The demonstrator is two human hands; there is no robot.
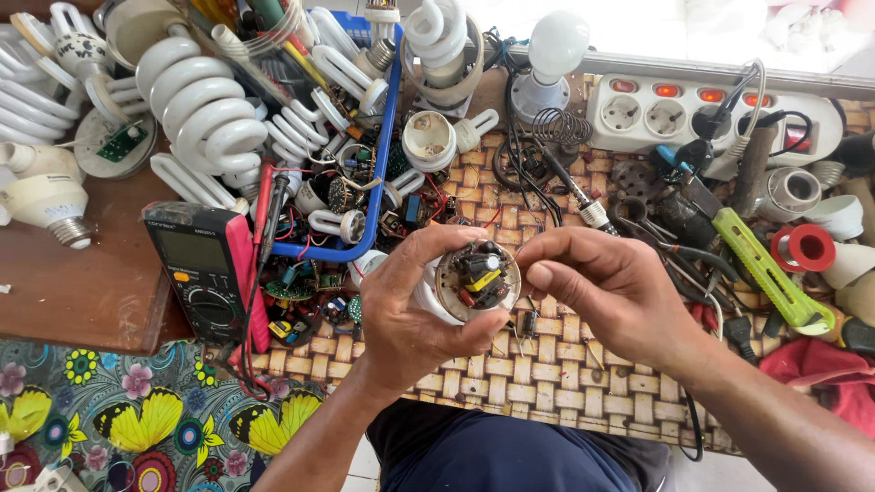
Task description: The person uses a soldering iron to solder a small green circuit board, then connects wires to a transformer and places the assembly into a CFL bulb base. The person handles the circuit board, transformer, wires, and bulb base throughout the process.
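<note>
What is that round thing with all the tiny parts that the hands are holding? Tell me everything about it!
It is an opened lamp base, a white plastic cup with a round circuit board inside. The board faces up and carries small black, yellow and silver parts. The left hand cradles it from below and the side, while the right hand touches its rim with fingertips. It is held above a woven mat.

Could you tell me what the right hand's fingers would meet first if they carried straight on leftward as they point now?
Most likely the round circuit board in the opened white lamp base, held by the left hand; the right hand fingers seem almost touching it.
</note>
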